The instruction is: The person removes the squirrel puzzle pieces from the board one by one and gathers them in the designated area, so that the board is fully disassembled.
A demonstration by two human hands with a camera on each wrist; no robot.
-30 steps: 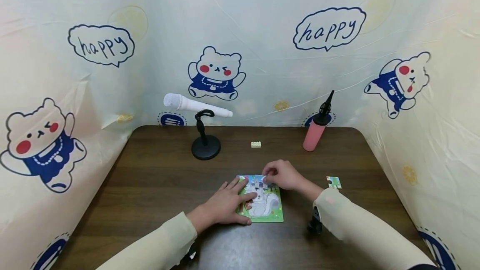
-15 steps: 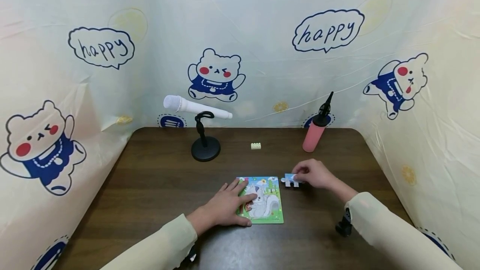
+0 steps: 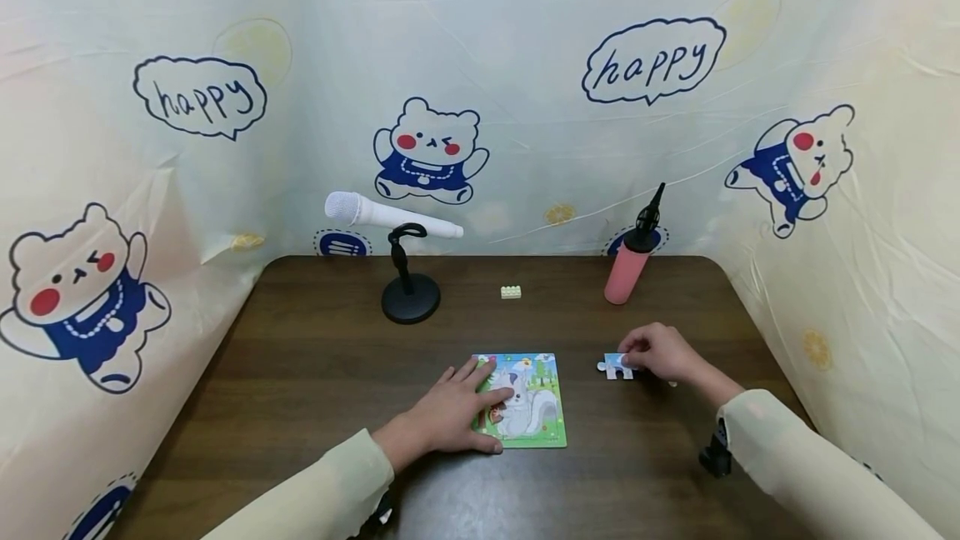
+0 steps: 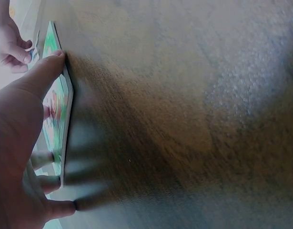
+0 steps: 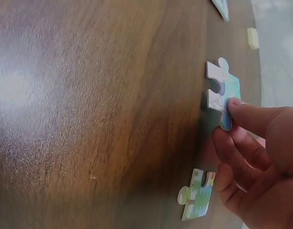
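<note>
My left hand [image 3: 450, 408] lies spread on the left side of a jigsaw puzzle board [image 3: 543, 419], its fingers straight. The board carries a picture of a white squirrel on green and blue. To the right of the board, my right hand [image 3: 663, 352] pinches a blue and white puzzle piece [image 5: 221, 86] between thumb and fingers, just above the table. A second, green puzzle piece [image 5: 198, 195] lies on the table close to the right hand. In the head view that piece is mostly hidden behind the hand.
Behind the board sits a small pale toy brick [image 3: 511, 292]. A white microphone [image 3: 393, 215] rests on a black stand [image 3: 410, 298] at the back left. At the back right stands a pink hand pump [image 3: 628, 273]. A printed curtain borders the table [image 3: 315, 373].
The right hand has lifted the blue and white piece off the board's top edge and carried it right, towards the green piece. My left hand has stayed in place.
</note>
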